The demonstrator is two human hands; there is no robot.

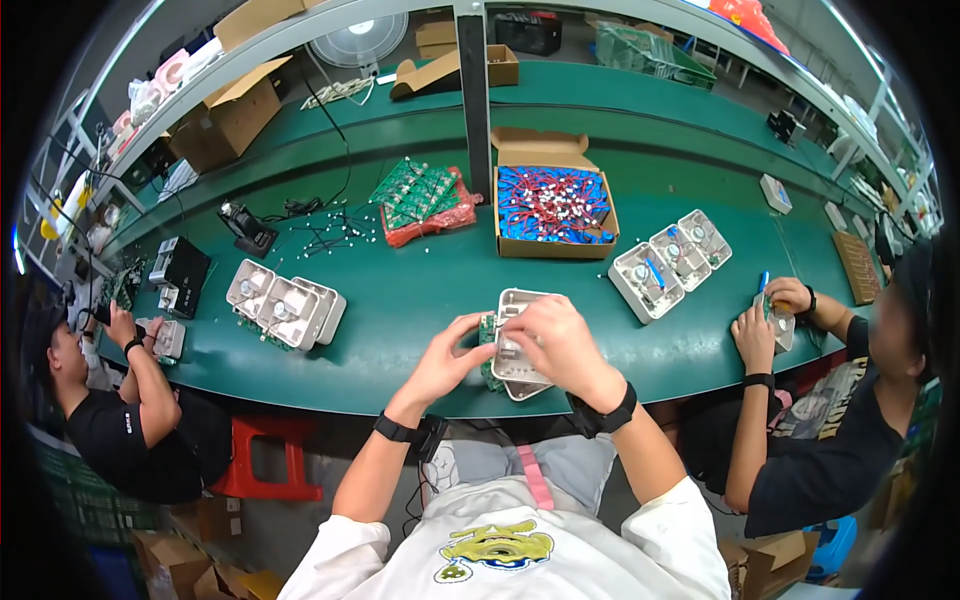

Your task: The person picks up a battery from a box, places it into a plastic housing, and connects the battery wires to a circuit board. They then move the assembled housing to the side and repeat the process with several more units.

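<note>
In front of me on the green bench lies an open, light-grey plastic housing [524, 391]. A green circuit board [489, 372] stands along its left side. My left hand [447, 357] has its fingers curled and its thumb against the board, holding it beside the housing. Over the housing's upper half, my right hand [556, 343] is bent down with thumb and fingers pinched together. Whatever lies between those fingertips is hidden. Part of the housing's inside is covered by the right hand.
Left on the bench are stacked grey housings [284, 307]; more housings [672, 261] lie right. Behind are a carton [556, 249] of blue parts with red wires and circuit boards [418, 194] on red wrap. Co-workers sit left [150, 400] and right [820, 430].
</note>
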